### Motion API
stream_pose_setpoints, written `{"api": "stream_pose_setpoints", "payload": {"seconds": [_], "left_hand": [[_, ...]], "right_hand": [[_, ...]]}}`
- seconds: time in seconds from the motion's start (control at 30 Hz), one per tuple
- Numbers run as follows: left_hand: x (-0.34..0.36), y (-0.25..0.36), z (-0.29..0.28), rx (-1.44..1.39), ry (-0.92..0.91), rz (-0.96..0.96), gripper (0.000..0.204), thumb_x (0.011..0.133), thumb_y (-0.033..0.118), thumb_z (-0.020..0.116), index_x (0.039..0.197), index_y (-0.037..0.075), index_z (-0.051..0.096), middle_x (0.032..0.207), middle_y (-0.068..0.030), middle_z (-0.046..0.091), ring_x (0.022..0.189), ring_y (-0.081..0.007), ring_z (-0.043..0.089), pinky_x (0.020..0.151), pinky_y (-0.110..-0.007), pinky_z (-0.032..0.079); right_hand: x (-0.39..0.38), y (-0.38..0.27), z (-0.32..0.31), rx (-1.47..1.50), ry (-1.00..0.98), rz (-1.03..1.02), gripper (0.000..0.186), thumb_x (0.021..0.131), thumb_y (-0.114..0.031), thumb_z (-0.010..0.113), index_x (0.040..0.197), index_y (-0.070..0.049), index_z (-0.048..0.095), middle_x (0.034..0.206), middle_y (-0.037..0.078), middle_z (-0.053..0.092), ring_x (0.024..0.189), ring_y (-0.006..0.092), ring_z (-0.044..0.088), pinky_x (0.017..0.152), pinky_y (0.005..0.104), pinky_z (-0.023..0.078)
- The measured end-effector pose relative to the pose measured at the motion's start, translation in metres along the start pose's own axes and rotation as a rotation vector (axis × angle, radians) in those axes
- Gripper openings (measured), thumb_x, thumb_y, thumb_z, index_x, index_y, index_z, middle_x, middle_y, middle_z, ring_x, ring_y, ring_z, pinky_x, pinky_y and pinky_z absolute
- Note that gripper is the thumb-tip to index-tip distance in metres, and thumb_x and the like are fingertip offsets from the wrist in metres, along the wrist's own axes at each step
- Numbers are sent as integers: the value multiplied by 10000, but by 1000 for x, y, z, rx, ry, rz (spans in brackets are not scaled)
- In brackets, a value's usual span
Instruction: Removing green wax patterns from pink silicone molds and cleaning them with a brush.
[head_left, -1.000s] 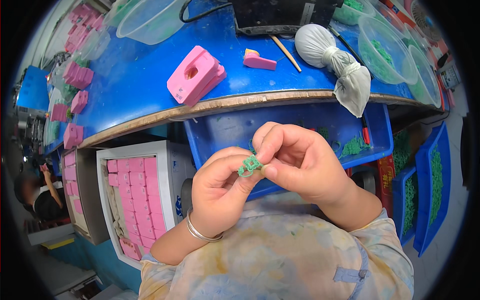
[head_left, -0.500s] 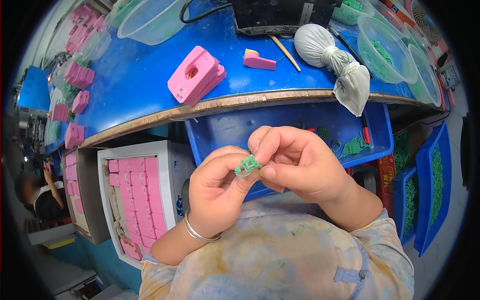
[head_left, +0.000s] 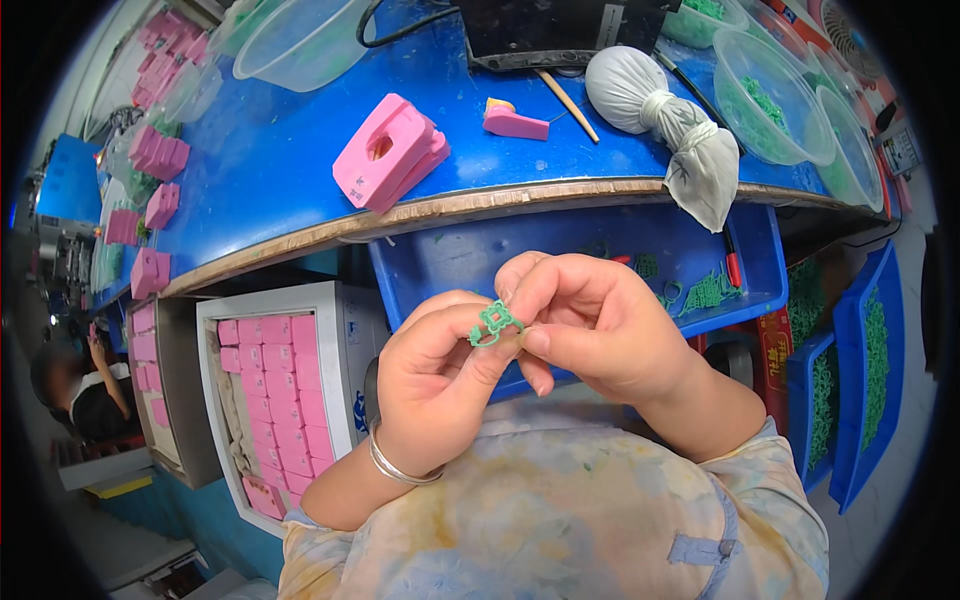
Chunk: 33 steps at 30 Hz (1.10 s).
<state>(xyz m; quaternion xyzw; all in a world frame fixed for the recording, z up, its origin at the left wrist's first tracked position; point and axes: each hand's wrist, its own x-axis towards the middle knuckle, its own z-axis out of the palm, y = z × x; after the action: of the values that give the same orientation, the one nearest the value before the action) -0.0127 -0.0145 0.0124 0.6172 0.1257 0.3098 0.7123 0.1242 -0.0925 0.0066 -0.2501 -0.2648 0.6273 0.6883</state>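
Observation:
A small green openwork piece (head_left: 496, 318), shaped like a flower with a loop and thin stems, is pinched between my two hands above the blue tray. My left hand (head_left: 435, 350), with a silver bangle at the wrist, grips its lower left side with thumb and forefinger. From the other side my right hand (head_left: 600, 320) pinches its right edge, the fingertips almost meeting those of the left. Below and behind the hands, the blue tray (head_left: 440, 262) holds loose green pieces (head_left: 710, 292) and a red-capped pen (head_left: 733, 270).
On the blue bench (head_left: 270, 170) are a pink mould (head_left: 385, 165), a small pink part (head_left: 515, 122), a wooden stick (head_left: 568, 105), a tied white cloth bag (head_left: 650, 100) and clear bowls (head_left: 770, 95). A white-framed box (head_left: 340, 370) of pink blocks stands left; blue trays (head_left: 862, 380) right.
The green piece has turned slightly between my fingers, so its flower-shaped opening now faces up more. Both hands stay in nearly the same place.

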Motion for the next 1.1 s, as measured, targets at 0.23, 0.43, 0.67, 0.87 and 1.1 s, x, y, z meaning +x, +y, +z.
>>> {"api": "stream_pose_setpoints", "payload": {"seconds": [0.23, 0.43, 0.67, 0.87, 1.1], "left_hand": [[1, 1, 2, 61, -1, 45, 102, 843, -38, 527, 939, -56, 554, 904, -110, 525, 689, -200, 618, 617, -270, 510], [1, -1, 1, 120, -8, 82, 100, 839, -35, 533, 935, -51, 556, 890, -113, 529, 676, -204, 621, 614, -264, 508], [-1, -2, -1, 60, -5, 29, 108, 838, -43, 530, 944, -45, 553, 896, -106, 529, 683, -199, 617, 627, -271, 506], [-2, -5, -4, -21, 6, -2, 118, 843, -55, 512, 956, -56, 548, 912, -98, 522, 734, -204, 612, 635, -283, 510], [0, -2, -3, -122, -15, -69, 118, 850, -59, 496, 957, -69, 542, 916, -104, 518, 734, -226, 611, 643, -297, 515]], "right_hand": [[-1, 3, 1, -38, 54, -38, 59, 823, -18, 560, 878, 1, 548, 904, 69, 494, 678, 108, 529, 532, 213, 464], [-1, 4, 0, -35, 20, -49, 51, 826, 1, 534, 877, 2, 540, 935, 92, 468, 706, 128, 520, 512, 224, 463], [0, 3, -2, -7, -22, -44, 79, 824, 3, 532, 901, 8, 547, 929, 95, 474, 707, 134, 527, 539, 231, 463], [1, 4, -4, 6, -24, -13, 107, 833, -2, 521, 931, 19, 558, 930, 97, 475, 717, 141, 534, 550, 237, 476], [1, 2, -3, 30, 9, 41, 111, 836, -16, 544, 937, 20, 574, 884, 63, 535, 657, 118, 558, 600, 225, 470]]}}
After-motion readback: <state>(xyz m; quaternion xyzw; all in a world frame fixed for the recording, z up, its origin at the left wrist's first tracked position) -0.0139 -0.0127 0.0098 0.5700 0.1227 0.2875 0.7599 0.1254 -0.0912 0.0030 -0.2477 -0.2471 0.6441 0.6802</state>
